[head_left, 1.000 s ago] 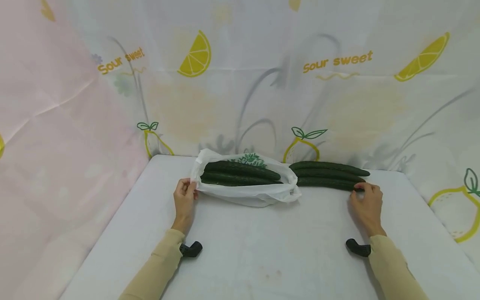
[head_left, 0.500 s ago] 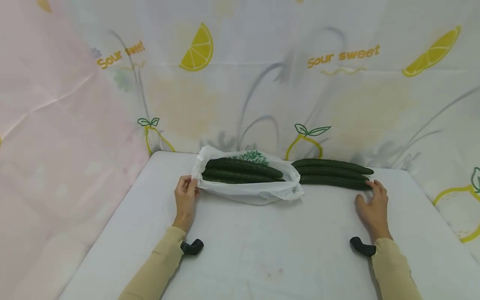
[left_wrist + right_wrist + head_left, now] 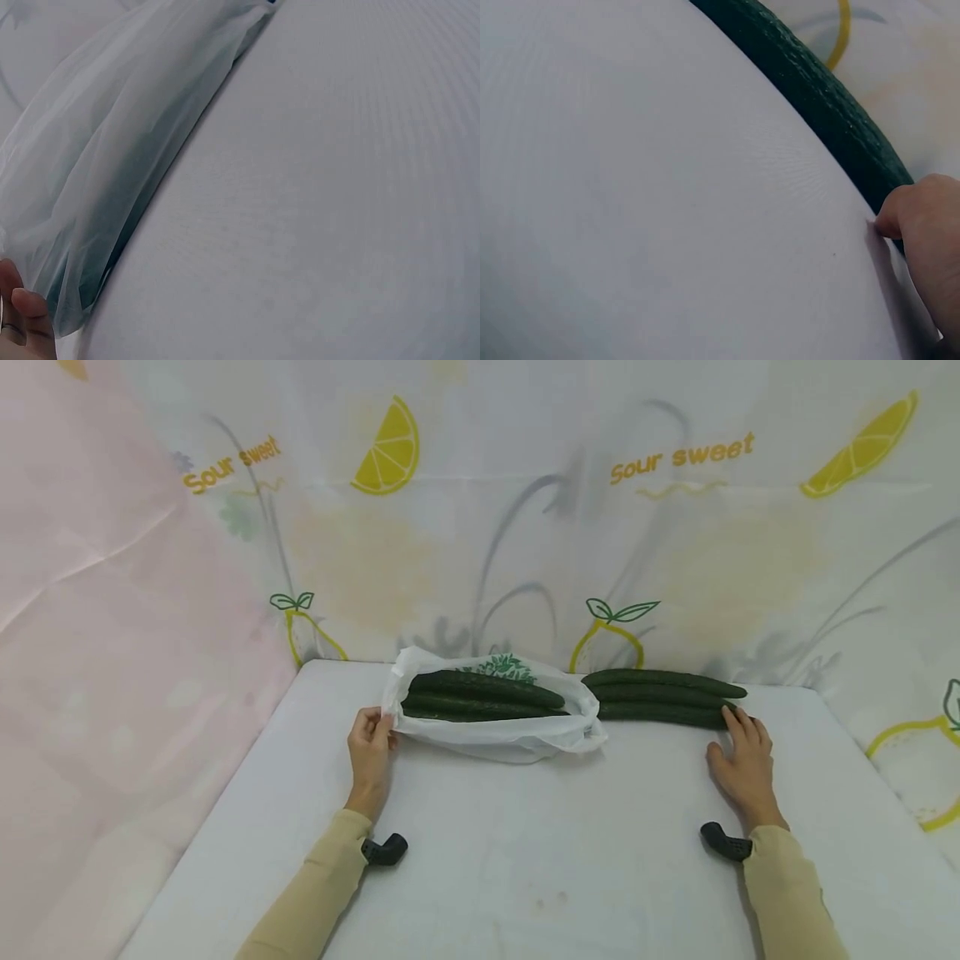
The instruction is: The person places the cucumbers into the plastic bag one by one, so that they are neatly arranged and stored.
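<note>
A white plastic bag [image 3: 487, 745] with a green leaf print lies on its side at the back of the table, its mouth spread wide. Dark green cucumbers [image 3: 480, 687] show inside it. My left hand [image 3: 369, 756] pinches the bag's left edge between thumb and fingers; the left wrist view shows the same hold on the thin plastic [image 3: 120, 142]. Right of the bag, 3 more cucumbers [image 3: 663, 677] lie side by side. My right hand [image 3: 746, 764] rests its fingertips on the right end of the nearest cucumber [image 3: 817, 97], the thumb apart from it in the head view.
The white-covered table [image 3: 525, 843] reaches back to a lemon-printed cloth [image 3: 465, 527]. A pink cloth [image 3: 112, 652] hangs on the left side. Black devices [image 3: 386, 850] are strapped to both wrists.
My right fingers pinched the nearest cucumber's end, then loosened and shifted right; they now lie back over that end. The left hand keeps its pinch on the bag.
</note>
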Available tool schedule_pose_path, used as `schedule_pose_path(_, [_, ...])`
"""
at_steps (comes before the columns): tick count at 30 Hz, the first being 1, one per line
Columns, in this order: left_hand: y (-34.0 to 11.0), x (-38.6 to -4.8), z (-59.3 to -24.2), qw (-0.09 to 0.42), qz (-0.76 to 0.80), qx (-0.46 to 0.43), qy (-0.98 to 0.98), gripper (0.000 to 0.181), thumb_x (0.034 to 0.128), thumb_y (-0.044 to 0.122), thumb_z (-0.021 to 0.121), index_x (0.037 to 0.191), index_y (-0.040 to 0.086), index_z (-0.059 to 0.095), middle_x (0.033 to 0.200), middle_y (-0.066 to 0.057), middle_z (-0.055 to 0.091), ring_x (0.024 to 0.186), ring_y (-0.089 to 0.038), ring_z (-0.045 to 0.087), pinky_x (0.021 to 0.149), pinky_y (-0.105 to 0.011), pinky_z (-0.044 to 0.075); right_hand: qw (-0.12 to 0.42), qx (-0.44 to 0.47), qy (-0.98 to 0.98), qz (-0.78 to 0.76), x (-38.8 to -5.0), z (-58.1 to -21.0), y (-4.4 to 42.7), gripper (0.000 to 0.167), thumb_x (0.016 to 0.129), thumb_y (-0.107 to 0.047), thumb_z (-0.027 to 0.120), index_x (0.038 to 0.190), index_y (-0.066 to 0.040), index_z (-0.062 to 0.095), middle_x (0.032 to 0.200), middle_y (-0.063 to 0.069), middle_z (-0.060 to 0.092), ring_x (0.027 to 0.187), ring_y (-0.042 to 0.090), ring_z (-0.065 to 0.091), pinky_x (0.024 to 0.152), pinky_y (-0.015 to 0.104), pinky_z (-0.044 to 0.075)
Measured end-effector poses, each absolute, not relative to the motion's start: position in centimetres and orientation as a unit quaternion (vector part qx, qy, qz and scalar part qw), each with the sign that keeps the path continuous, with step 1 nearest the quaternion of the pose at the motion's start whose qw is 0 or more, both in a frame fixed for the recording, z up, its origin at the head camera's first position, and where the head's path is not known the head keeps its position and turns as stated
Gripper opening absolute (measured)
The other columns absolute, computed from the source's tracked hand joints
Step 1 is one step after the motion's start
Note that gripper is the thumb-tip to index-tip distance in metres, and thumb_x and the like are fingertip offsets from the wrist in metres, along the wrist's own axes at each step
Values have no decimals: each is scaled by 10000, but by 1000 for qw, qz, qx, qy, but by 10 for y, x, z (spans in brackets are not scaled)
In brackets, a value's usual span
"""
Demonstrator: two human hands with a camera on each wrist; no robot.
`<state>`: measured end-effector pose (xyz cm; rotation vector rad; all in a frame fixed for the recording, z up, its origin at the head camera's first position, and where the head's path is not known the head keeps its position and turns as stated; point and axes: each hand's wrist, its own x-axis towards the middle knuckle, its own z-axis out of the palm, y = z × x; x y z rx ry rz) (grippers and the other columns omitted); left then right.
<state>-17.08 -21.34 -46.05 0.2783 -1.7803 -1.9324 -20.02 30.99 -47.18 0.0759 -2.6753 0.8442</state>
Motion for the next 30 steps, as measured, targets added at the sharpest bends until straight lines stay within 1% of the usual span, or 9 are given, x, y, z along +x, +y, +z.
schedule_pose_path(3, [-211,-172,-461,251,-709,105,-650,108,943,73,530,1005,-15,539,741,73,563,617,-87,499,545,-164,425,175,29,-938,297,-203,-471,312,601,914,-107,427,1480,-40,236,1519,262,178,1388,492,74,977,757,140])
schedule_pose_path(8, [-208,-174,-463,246,-712,109,-648,92,945,78,530,1002,7,540,753,78,565,629,-100,499,551,-172,425,180,20,-936,303,-203,-472,315,603,907,-100,455,1472,-33,256,1472,303,182,1328,513,96,1003,687,151])
schedule_pose_path(10, [-207,-174,-465,242,-716,110,-646,86,945,79,531,998,12,537,758,81,567,630,-101,495,553,-174,422,184,18,-934,306,-203,-472,316,598,910,-112,476,1466,-32,273,1438,318,188,1297,511,99,987,661,160])
schedule_pose_path(14, [-205,-175,-466,238,-721,111,-641,68,943,76,533,986,23,537,759,78,571,629,-105,491,553,-177,417,186,15,-933,308,-202,-469,317,576,936,-163,486,1462,-39,290,1399,326,193,1270,504,96,956,647,173])
schedule_pose_path(17, [-204,-175,-466,233,-719,109,-645,85,946,83,531,998,17,536,766,80,572,637,-102,493,559,-179,423,187,8,-934,304,-201,-469,318,551,957,-194,469,1456,-31,302,1387,327,193,1255,505,98,945,647,173])
schedule_pose_path(20, [-205,-173,-460,227,-712,104,-656,119,951,92,523,1021,-3,531,775,86,571,650,-97,502,573,-181,437,190,-3,-932,308,-200,-471,315,517,962,-205,475,1428,-17,351,1370,330,198,1242,499,107,938,639,179])
schedule_pose_path(25, [-214,-169,-455,227,-704,104,-665,147,956,93,515,1047,-21,529,777,95,572,657,-87,507,580,-175,445,214,-13,-915,342,-202,-478,306,444,942,-210,541,1332,-23,443,1413,298,192,1311,469,102,990,656,170])
schedule_pose_path(28, [-216,-170,-457,229,-704,107,-664,160,956,103,520,1059,-18,531,783,97,572,657,-74,504,580,-171,445,226,-6,-909,351,-205,-478,305,434,913,-190,585,1281,-9,444,1442,277,248,1366,471,111,1027,693,134])
schedule_pose_path(30, [-215,-170,-458,226,-706,108,-662,162,956,105,519,1063,-17,530,786,96,572,656,-74,503,580,-173,445,224,-2,-911,347,-205,-477,306,437,906,-184,596,1271,-6,436,1425,282,305,1375,488,132,1029,715,120])
